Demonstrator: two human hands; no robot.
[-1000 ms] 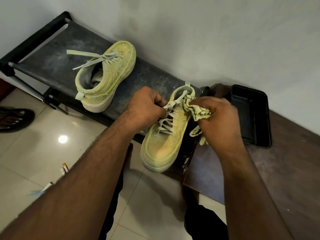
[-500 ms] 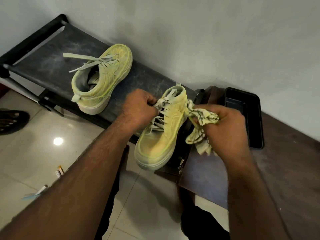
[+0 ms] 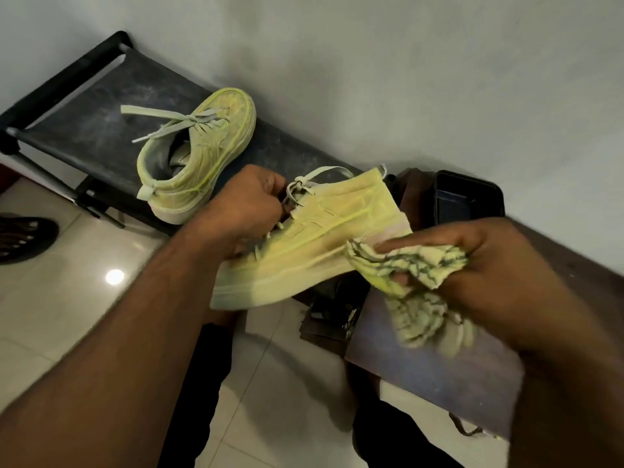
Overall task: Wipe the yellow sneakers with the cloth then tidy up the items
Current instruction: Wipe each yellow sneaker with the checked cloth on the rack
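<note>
The left hand [image 3: 243, 204] was closed around the laced opening of one yellow sneaker [image 3: 314, 238], holding it tilted on its side above the floor, sole toward the person. The right hand [image 3: 486, 275] was clenched around a bunched yellow-patterned cloth [image 3: 401, 268], which touched the sneaker's side near the sole. The second yellow sneaker [image 3: 199, 160] stood upright on the dusty black rack [image 3: 101, 106], well apart. A black tray [image 3: 469, 197] sat on the brown bench [image 3: 574, 258] by the wall.
</note>
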